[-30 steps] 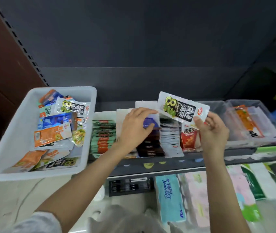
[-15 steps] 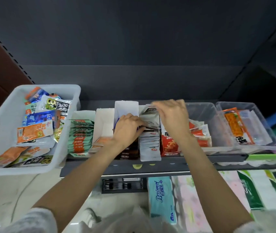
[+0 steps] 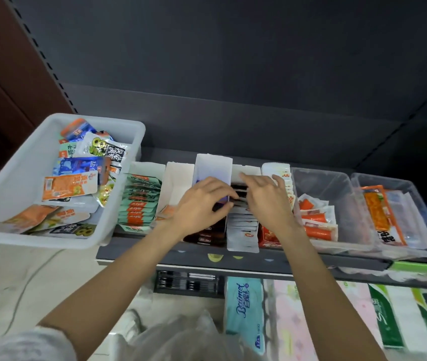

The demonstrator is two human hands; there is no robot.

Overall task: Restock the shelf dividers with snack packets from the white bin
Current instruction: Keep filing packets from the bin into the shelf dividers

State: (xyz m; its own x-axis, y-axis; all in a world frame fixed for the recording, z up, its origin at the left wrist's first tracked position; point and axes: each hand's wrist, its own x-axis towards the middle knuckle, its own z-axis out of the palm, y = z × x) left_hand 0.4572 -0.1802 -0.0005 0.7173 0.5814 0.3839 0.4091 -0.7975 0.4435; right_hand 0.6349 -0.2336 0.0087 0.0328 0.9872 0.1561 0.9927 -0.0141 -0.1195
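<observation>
White bin [image 3: 19, 183] with loose snack packets [image 3: 69, 187] sits at the shelf's [image 3: 134, 252] left end, nearer the left hand [image 3: 202, 207]; both hands, right hand [image 3: 264, 196] included, pinch packets in the middle dividers [image 3: 213, 165].

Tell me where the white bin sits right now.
In the head view, the white bin sits at far left, half-full of loose snack packets, its right wall beside the green-and-orange packet row on the shelf.
</observation>
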